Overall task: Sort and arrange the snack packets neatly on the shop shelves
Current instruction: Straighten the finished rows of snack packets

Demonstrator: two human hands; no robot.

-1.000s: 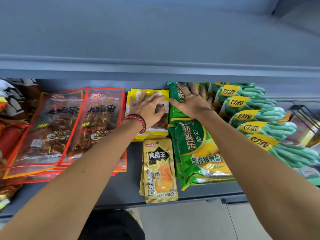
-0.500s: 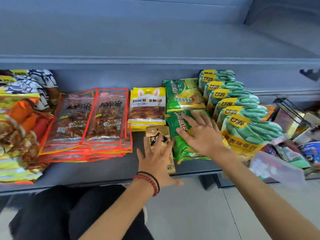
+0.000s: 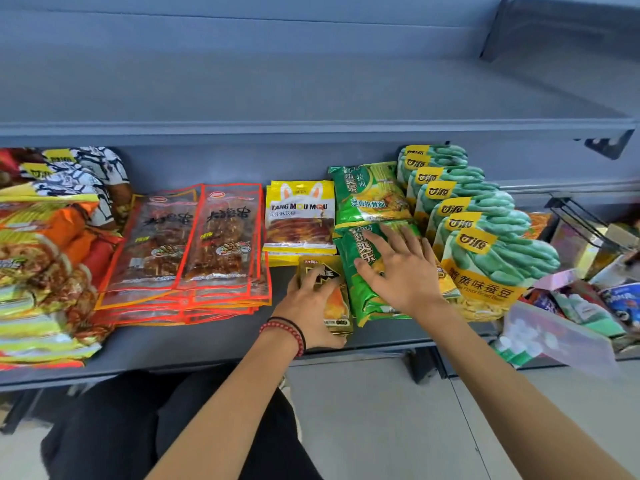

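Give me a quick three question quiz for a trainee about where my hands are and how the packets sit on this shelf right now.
1. Fill in the blank: the gold packet lies in ___ of the yellow packet.
2. True or false: the right hand lies with its fingers spread on a green packet.
3. Which one does the left hand touch? A the yellow packet, B the gold packet, C the green packet.

Key: 1 front; 2 true; 3 B.
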